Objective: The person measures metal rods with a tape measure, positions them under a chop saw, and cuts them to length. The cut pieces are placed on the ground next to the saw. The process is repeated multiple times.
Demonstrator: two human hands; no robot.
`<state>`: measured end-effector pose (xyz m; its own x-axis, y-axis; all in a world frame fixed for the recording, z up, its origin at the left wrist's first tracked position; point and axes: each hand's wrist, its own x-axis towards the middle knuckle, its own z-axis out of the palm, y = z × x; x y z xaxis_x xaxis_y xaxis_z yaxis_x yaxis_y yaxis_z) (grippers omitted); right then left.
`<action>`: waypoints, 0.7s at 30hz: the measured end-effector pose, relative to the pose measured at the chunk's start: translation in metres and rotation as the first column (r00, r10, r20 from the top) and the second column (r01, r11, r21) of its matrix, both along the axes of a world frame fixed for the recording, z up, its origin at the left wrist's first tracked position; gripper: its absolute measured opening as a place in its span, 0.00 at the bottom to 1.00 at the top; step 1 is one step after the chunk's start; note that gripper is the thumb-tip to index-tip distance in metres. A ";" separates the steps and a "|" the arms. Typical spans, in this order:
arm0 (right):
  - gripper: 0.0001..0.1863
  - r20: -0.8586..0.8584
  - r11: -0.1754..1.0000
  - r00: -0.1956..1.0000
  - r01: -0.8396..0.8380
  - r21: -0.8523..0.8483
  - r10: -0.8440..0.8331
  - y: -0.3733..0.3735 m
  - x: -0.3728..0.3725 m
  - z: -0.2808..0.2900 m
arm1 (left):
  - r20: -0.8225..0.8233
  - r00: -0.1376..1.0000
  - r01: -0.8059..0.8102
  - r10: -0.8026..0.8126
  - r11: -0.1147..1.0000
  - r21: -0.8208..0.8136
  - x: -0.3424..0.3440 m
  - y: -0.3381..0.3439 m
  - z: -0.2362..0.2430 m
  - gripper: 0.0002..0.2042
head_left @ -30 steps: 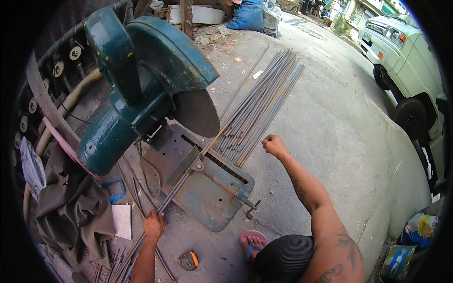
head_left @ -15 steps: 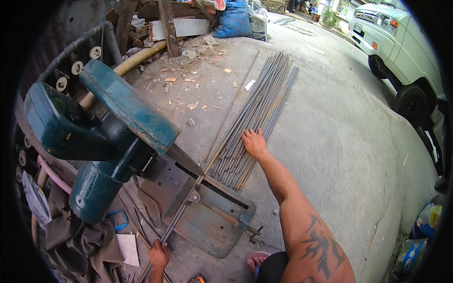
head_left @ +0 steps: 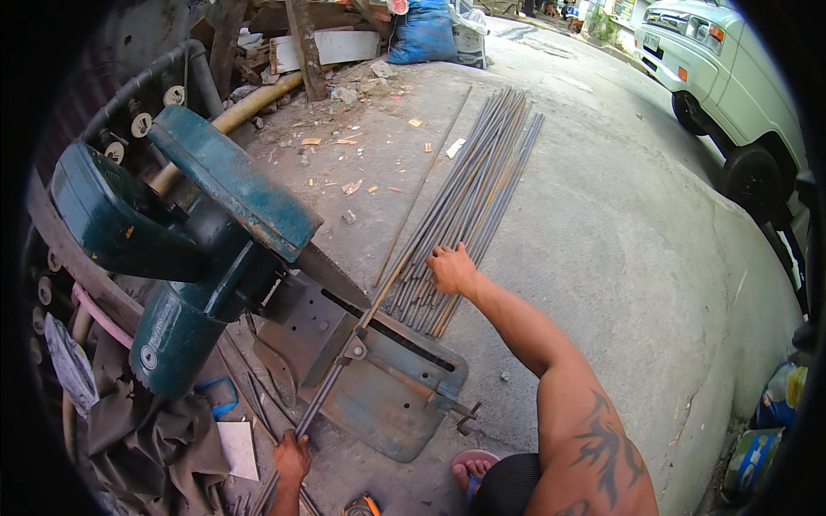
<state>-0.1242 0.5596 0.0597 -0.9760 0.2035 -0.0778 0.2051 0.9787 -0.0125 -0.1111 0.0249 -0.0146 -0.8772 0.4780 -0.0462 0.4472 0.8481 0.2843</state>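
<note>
A green chop saw (head_left: 232, 198) stands at the left, its blade above a metal base (head_left: 404, 404). A few long steel rods (head_left: 327, 387) lie across the base through its clamp. My left hand (head_left: 291, 457) is closed on their near part at bottom centre. A large bundle of steel rods (head_left: 482, 172) lies on the concrete beyond the base. My right hand (head_left: 452, 265) is on this bundle, fingers curled over the rods.
Debris, wooden boards and a blue sack (head_left: 422, 34) are at the back. A white vehicle (head_left: 723, 77) stands at the right. Pipes, dark cloth (head_left: 146, 430), a white tile (head_left: 237, 447) and a tape measure (head_left: 360, 507) lie near the saw; containers (head_left: 748, 464) at lower right.
My right hand has moved from beside the bundle onto it. The saw's head appears lower and further left as the view has shifted. My left hand still grips the rods.
</note>
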 end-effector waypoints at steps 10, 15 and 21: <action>0.18 0.125 0.981 0.987 0.079 0.179 -0.102 0.026 0.017 -0.009 | -0.042 0.999 0.026 -0.026 0.999 0.021 -0.001 0.001 0.002 0.13; 0.18 0.010 0.975 0.977 0.214 -0.060 -0.214 0.011 0.034 -0.002 | -0.027 0.999 0.027 -0.026 0.998 0.050 -0.001 0.001 0.001 0.11; 0.14 -0.124 0.793 0.937 0.199 -0.576 -0.326 -0.024 0.045 -0.012 | -0.028 0.999 0.024 -0.024 0.999 0.021 0.000 0.001 0.005 0.12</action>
<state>-0.0789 0.5354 0.0479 -0.8966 0.4390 -0.0586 0.3833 0.7027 -0.5993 -0.1115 0.0264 -0.0095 -0.8662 0.4996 -0.0114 0.4754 0.8308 0.2893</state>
